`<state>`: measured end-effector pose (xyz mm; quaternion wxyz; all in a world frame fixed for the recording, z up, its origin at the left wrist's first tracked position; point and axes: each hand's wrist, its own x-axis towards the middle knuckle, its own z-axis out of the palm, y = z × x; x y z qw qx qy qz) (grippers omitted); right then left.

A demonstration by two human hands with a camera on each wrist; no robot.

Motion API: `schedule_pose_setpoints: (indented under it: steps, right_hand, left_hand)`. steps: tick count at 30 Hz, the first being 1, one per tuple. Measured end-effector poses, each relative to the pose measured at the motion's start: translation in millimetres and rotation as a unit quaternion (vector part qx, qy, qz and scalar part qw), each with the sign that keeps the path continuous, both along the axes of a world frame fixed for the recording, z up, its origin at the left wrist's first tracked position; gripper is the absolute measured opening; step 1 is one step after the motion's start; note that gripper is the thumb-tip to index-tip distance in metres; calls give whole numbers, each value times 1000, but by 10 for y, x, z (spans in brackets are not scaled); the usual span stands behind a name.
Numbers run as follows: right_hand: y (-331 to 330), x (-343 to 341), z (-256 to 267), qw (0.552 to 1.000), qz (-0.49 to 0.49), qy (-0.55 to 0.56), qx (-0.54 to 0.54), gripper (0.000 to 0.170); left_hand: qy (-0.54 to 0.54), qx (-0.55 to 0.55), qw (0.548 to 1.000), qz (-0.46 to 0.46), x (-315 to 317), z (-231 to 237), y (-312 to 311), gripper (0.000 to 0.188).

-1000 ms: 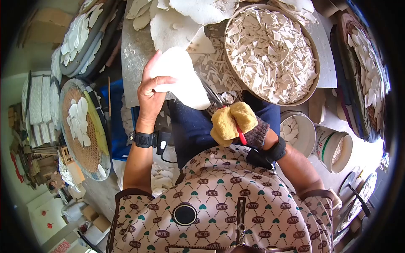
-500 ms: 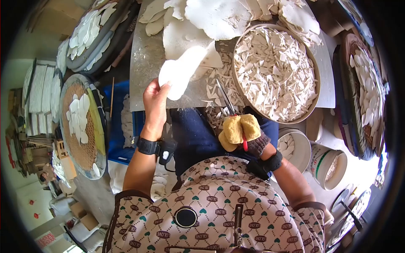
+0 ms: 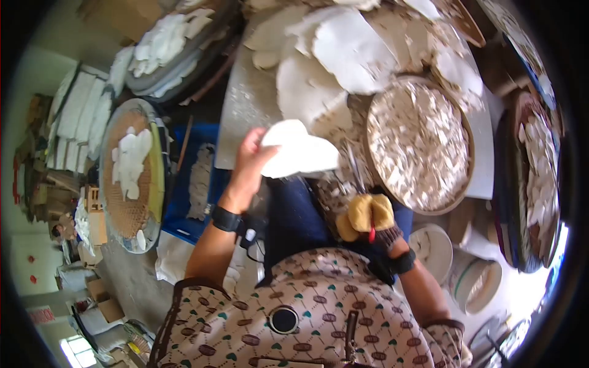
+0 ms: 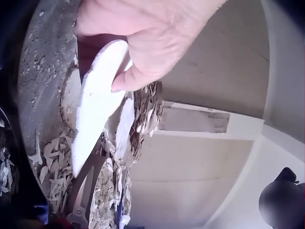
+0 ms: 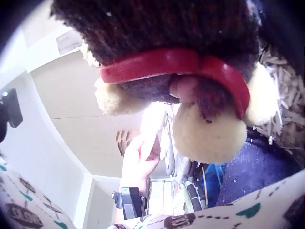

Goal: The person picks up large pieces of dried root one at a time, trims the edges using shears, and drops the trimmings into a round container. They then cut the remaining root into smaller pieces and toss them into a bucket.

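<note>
My left hand (image 3: 247, 168) pinches a thin, flat white piece (image 3: 297, 150) with a rounded outline, thumb on its near face. In the left wrist view that piece (image 4: 97, 102) hangs down on edge, its lower tip overlapping the scissors' blades (image 4: 82, 193). The right hand (image 3: 383, 233) wears a dark knitted glove with yellow sponge pads (image 3: 370, 212) over the fingers. It grips scissors (image 3: 354, 167), whose red handles (image 5: 157, 63) loop around the gloved fingers. Their blades point away from the body, to the right of the white piece.
A round tray (image 3: 369, 147) full of white scraps sits on the grey table (image 3: 236, 132), with large pale sheets (image 3: 353, 52) behind it. Buckets (image 3: 432, 251) stand at lower right. A blue crate (image 3: 178, 211) and a woven tray (image 3: 123, 230) of cut pieces are at left.
The white piece first lay beside the scissors' blades, then swung left and upward. Now the left hand has turned it so that its narrower end points right. The head view has shifted.
</note>
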<state>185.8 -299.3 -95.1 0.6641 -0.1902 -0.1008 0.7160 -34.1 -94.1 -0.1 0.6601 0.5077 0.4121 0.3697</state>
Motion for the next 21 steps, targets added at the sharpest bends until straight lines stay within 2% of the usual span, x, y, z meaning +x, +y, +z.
schedule_pose_setpoints:
  steps: [1,2,4,5,7,8,9,11,12,13,14,16,17,18,19,20,21]
  right_hand:
    - [14,34,1,1000,22,-9,-2,25]
    - [5,43,-15,991,40,124,-35,26]
    - [0,93,-193,986,74,151,-4,27]
    - [-37,97,-225,977,83,-196,-10,27]
    - [-32,125,-274,905,86,-417,-18,27]
    - [-24,136,-254,946,95,-309,-22,27]
    - [-34,132,-281,967,97,-233,-39,26]
    - [-28,78,-350,986,88,-114,-89,26]
    - [-71,96,-367,976,85,-186,-69,25]
    - [-61,92,-204,942,81,-326,-25,24]
    - [-47,91,-96,884,64,-463,20,23]
    - [-29,80,-66,839,37,-540,49,22]
    - [-43,77,-143,848,32,-527,48,22]
    - [-59,70,-208,852,25,-521,48,22]
    - [-72,54,-257,856,19,-515,50,22]
    - [-79,68,-223,852,32,-520,45,22]
    - [-93,87,-159,846,61,-528,35,23]
  left_hand:
    - [-2,3,1000,-1,-28,-9,12,29]
    - [-12,7,1000,10,-11,37,0,29]
    - [-12,17,999,27,-26,39,27,28]
    - [-33,16,998,51,-27,31,41,27]
    - [-60,24,995,70,-26,65,85,26]
    - [-65,33,995,67,-27,90,103,26]
    - [-71,41,995,64,-27,111,111,25]
    - [-49,38,998,23,-43,170,132,24]
    - [-39,33,999,-1,-41,215,138,24]
    - [-8,18,999,-43,-19,345,106,22]
    - [11,-25,993,-110,-40,399,120,21]
    - [39,-88,964,-246,-138,378,239,22]
    - [97,-69,950,-288,-183,394,344,24]
    - [135,-51,952,-268,-293,372,524,25]
    - [182,18,979,-91,-405,354,686,24]
    - [109,60,988,-95,-562,430,1007,22]
    - [31,53,998,15,-673,566,1228,21]
